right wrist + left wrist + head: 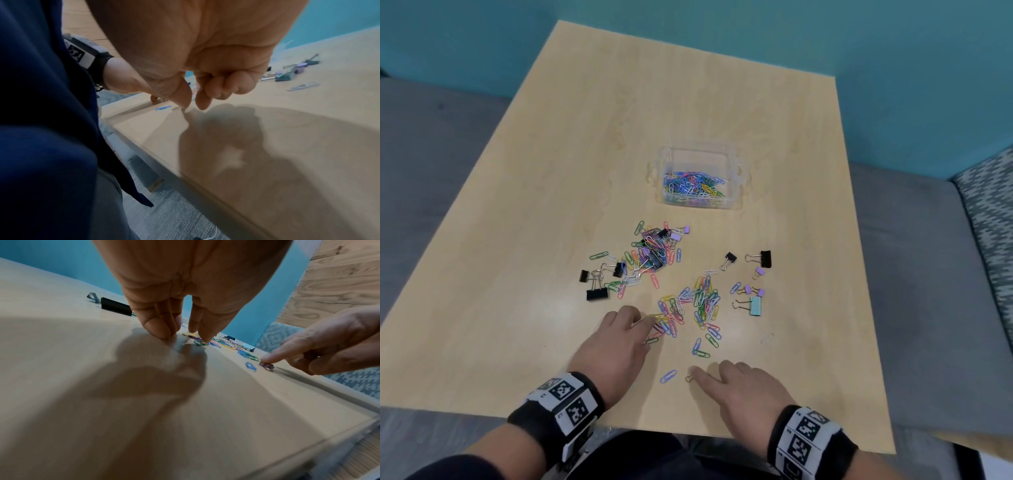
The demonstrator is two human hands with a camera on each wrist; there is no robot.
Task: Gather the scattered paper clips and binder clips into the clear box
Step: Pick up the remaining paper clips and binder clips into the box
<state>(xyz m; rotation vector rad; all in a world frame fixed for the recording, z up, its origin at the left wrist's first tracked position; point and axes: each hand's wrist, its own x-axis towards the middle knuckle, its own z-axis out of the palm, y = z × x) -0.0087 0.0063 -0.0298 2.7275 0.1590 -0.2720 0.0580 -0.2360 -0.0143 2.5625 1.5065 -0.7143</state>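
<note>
Clear box (739, 178) stands behind scattered clips (688, 305).

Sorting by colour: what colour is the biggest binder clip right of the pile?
Light teal binder clip, clearest in the head view.

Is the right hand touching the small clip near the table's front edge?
Touching. In the left wrist view the right hand has its index fingertip pressed on the small clip.
</note>
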